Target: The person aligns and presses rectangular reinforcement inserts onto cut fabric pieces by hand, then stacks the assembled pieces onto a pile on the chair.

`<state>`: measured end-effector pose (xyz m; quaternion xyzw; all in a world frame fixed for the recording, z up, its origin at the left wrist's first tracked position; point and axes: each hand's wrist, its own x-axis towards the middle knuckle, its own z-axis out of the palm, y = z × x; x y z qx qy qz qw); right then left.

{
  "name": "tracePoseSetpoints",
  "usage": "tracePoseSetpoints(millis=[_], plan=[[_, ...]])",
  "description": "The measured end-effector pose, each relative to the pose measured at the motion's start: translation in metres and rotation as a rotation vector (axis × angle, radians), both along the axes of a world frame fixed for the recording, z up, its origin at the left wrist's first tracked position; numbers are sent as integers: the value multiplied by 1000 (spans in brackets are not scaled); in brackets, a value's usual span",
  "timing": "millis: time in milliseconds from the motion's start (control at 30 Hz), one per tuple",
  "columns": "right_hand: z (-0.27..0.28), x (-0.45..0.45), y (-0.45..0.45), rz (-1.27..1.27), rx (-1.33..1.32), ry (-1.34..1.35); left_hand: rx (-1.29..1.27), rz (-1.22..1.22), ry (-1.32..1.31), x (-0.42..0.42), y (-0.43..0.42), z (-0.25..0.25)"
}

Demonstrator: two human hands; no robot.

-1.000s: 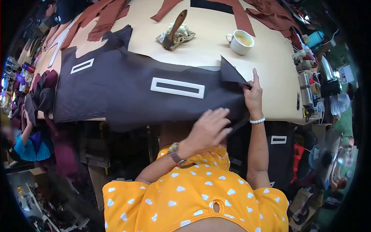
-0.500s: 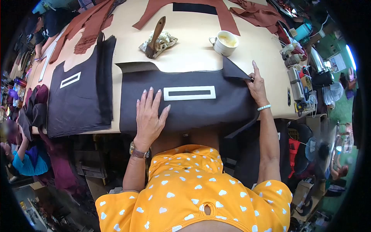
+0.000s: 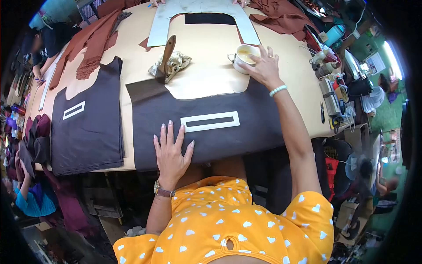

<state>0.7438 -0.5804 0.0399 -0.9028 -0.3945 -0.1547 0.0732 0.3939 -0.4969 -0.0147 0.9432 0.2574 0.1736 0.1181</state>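
My left hand [image 3: 172, 155] lies flat, fingers spread, on a dark fabric panel [image 3: 259, 110] at the table's front edge. Just right of its fingertips, a white rectangular frame-shaped strip [image 3: 212, 127] rests on the panel. My right hand [image 3: 265, 69] is at the right side of a white cup [image 3: 239, 67] holding a pale yellowish substance. Its fingers are apart, over and beside the rim; whether they touch the cup I cannot tell. Left of the cup, a wooden-handled brush [image 3: 168, 55] leans on a crumpled, crusted lump [image 3: 179, 63].
A stack of dark panels [image 3: 90, 136] with a similar white strip lies at left. At the far edge, another person's hands [image 3: 239, 2] hold a large white pattern piece [image 3: 159, 28]. Rust-coloured fabric [image 3: 281, 17] lies at back right. Tools and boxes [image 3: 332, 94] line the right edge.
My right hand has let go of the panel's right corner and moved up to the cup. The folded corner now lies flatter. A white pattern piece has come over the rust fabric at the back.
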Motion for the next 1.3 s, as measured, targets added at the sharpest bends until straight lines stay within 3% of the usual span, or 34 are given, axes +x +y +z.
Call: tracePoseSetpoints(millis=[133, 233, 367, 467, 667, 767, 867, 933, 1100, 1300], plan=[[2, 5, 26, -91, -230, 92, -1, 10, -22, 1, 0, -1], [19, -4, 29, -106, -236, 133, -15, 11, -32, 0, 1, -1], [15, -6, 9, -20, 124, -102, -14, 12, -42, 0, 1, -1], [20, -17, -1, -54, -114, -136, -13, 8, -41, 0, 1, -2], [29, -44, 1, -56, -217, -57, -11, 9, -45, -1, 1, -3], [21, -72, -9, 112, -32, -129, -2, 7, -45, 0, 1, -4], [16, -126, -28, 286, 71, -64, 6, 7, -53, -1, 1, -5], [2, -154, -44, 294, 112, 119, 4, 5, -58, 0, 2, -6], [-42, -173, -75, 119, 227, 509, 19, 3, -61, -1, 2, -6], [-32, -191, -67, -16, -122, 263, 28, -2, -55, -1, 2, -6]])
